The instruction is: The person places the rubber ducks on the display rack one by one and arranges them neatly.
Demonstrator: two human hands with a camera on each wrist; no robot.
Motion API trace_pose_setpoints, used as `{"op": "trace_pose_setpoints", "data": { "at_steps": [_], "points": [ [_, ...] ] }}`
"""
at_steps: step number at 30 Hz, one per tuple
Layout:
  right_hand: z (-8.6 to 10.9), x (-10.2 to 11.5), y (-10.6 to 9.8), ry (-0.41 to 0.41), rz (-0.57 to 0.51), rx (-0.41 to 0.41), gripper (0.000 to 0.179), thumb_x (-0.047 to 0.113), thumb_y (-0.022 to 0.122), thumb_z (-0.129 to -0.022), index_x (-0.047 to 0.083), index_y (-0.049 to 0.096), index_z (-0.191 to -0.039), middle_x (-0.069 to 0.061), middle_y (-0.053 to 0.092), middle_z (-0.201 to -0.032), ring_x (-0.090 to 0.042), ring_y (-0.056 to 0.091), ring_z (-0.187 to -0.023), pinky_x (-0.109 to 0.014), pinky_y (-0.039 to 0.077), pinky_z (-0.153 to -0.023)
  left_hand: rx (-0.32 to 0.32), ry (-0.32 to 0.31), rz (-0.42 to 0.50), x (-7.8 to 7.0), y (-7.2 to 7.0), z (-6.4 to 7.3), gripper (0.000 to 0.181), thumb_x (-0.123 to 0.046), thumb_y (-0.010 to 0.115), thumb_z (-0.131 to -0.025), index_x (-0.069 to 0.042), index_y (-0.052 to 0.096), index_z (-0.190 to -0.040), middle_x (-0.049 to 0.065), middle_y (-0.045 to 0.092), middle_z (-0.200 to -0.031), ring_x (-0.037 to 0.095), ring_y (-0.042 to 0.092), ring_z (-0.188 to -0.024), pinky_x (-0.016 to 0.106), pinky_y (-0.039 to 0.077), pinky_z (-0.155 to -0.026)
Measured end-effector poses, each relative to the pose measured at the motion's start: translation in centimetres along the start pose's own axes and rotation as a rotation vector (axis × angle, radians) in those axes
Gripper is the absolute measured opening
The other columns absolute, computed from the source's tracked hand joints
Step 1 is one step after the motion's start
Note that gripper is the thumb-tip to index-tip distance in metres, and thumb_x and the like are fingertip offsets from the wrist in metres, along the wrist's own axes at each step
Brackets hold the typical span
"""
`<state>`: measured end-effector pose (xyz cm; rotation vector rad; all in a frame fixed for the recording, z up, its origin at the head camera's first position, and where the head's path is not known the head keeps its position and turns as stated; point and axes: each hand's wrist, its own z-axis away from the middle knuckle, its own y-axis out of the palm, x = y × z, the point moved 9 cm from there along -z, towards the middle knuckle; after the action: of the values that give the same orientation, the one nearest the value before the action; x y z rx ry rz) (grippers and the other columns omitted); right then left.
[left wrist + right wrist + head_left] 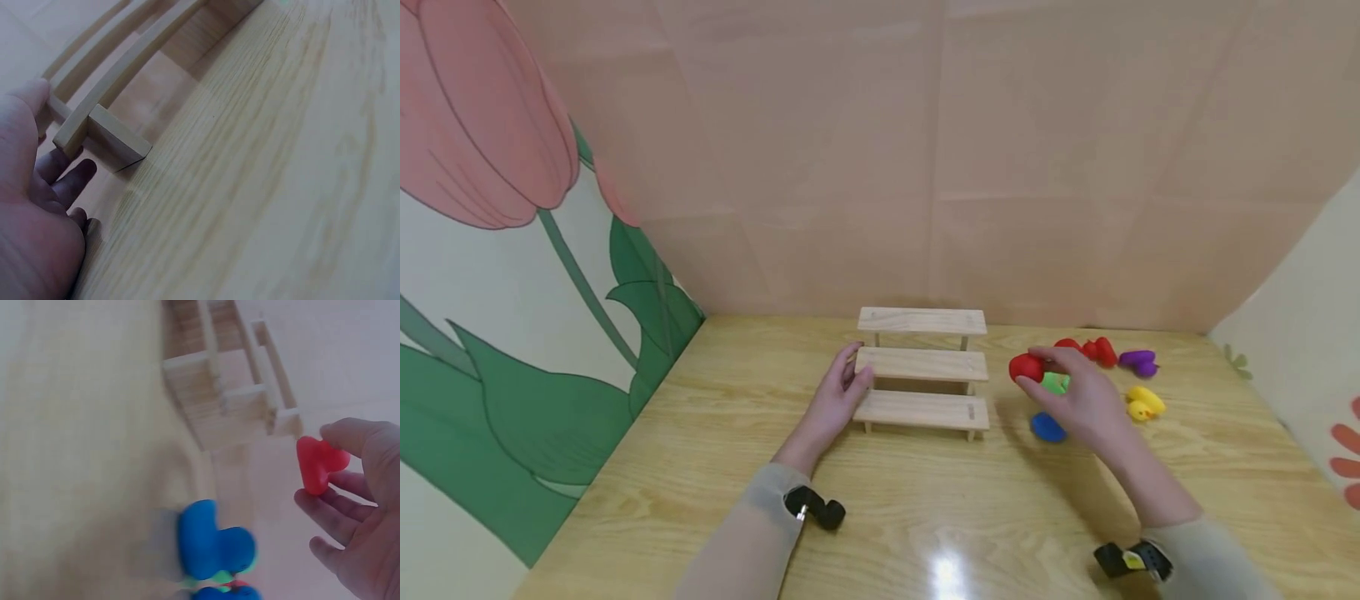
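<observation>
A small three-tier wooden step shelf (925, 363) stands on the table, and my left hand (835, 396) grips its left end. The left wrist view shows the thumb over the end of a step (75, 125), with the fingers (75, 181) below. Off the shelf's right side, my right hand (1086, 400) pinches a red toy duck (1026, 367) between thumb and fingertips. In the right wrist view this red duck (317, 464) is raised above the table, near the shelf's upper tier. Beneath the right hand lie a blue toy duck (1047, 427) and a green one (1056, 383).
Farther right on the table (925, 500) are red toy ducks (1103, 352), a purple one (1138, 362) and a yellow one (1145, 403). A pinkish sheet (925, 167) hangs behind the table. Walls with painted flowers (490, 117) border both sides.
</observation>
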<state>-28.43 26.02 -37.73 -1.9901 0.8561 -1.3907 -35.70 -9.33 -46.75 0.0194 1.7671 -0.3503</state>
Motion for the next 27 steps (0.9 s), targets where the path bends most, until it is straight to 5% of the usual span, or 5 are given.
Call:
{"op": "trace_pose_setpoints", "data": {
  "at_steps": [8, 15, 27],
  "points": [
    [-2.0, 1.7, -1.2, -0.009, -0.08, 0.014, 0.066, 0.048, 0.075, -0.107, 0.006, 0.06, -0.155, -0.02, 0.07, -0.142, -0.046, 0.06, -0.134, -0.072, 0.046, -0.111, -0.001, -0.001, -0.027, -0.1, 0.2, -0.3, 0.069, -0.046, 0.059, -0.115, -0.025, 0.031, -0.174, 0.023, 0.046, -0.168, 0.04, 0.047, -0.154, 0.056, 0.037, -0.127],
    [-3.9, 3.3, -0.1, -0.015, -0.198, 0.091, 0.064, 0.047, 0.075, -0.107, 0.009, 0.06, -0.156, -0.018, 0.067, -0.147, -0.046, 0.054, -0.145, -0.077, 0.039, -0.116, -0.001, -0.028, -0.045, 0.4, 0.4, -0.3, 0.073, -0.052, 0.058, -0.114, -0.028, 0.028, -0.176, 0.018, 0.045, -0.171, 0.037, 0.046, -0.155, 0.053, 0.037, -0.128],
    [-7.0, 6.2, 2.1, -0.011, -0.229, 0.118, 0.064, 0.046, 0.076, -0.106, 0.009, 0.061, -0.155, -0.016, 0.067, -0.146, -0.045, 0.057, -0.141, -0.069, 0.049, -0.112, 0.005, 0.012, -0.036, 0.5, 0.8, -0.9, 0.071, -0.047, 0.058, -0.115, -0.025, 0.027, -0.176, 0.022, 0.045, -0.169, 0.039, 0.049, -0.153, 0.054, 0.038, -0.127]
  ]
}}
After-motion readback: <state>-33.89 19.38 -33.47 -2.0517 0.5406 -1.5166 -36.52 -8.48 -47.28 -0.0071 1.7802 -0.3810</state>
